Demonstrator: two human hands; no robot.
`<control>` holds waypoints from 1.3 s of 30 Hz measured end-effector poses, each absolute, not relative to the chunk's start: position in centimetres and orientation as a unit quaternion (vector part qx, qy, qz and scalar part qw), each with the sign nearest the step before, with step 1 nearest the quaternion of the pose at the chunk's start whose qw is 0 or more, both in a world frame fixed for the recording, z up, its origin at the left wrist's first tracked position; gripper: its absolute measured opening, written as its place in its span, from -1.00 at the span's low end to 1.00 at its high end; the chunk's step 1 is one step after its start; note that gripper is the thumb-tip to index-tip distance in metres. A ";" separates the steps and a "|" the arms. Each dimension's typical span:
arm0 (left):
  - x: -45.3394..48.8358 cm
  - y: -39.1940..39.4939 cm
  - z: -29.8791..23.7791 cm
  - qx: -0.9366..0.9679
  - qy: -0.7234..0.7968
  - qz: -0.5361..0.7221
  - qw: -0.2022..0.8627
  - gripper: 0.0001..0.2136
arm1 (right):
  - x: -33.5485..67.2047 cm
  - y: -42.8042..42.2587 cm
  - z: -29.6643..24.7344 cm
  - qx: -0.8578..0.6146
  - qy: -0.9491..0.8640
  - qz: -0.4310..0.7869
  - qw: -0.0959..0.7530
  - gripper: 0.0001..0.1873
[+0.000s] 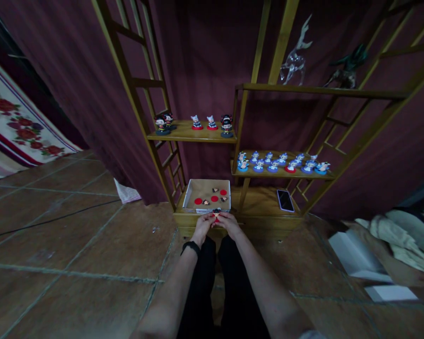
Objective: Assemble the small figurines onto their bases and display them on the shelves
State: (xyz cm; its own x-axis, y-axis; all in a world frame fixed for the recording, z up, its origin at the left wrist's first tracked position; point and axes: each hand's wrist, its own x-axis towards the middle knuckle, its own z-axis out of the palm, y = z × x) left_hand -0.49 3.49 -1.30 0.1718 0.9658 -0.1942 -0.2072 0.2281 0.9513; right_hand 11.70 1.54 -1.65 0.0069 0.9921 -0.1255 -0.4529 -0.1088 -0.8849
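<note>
My left hand and my right hand meet in front of me, fingers pinched together on a small figurine with a red base. They hover just in front of a shallow cardboard box on the lowest wooden shelf. Inside the box lie several red round bases and small dark figurine pieces. A black band sits on my left wrist.
A wooden shelf unit holds small figurines; a lower shelf carries several blue figurines. A phone lies on the bottom board. Glass deer stands on top. Cloth and white boxes lie at right.
</note>
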 end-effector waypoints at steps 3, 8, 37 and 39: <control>-0.5 3.4 -1.1 0.434 0.434 0.448 0.650 -0.66 | 11.9 1.4 -1.2 -0.412 -0.319 0.628 0.579 -0.61; -0.7 3.2 -1.0 0.458 0.422 0.435 0.650 -0.57 | 12.1 1.2 -1.1 -0.399 -0.318 0.634 0.581 -0.65; -0.9 3.6 -0.9 0.361 0.404 0.451 0.709 -0.69 | 12.2 0.8 -0.3 -0.403 -0.269 0.613 0.624 -0.65; -0.9 3.7 -0.9 0.356 0.405 0.448 0.713 -0.73 | 12.2 0.9 -0.5 -0.405 -0.273 0.612 0.622 -0.64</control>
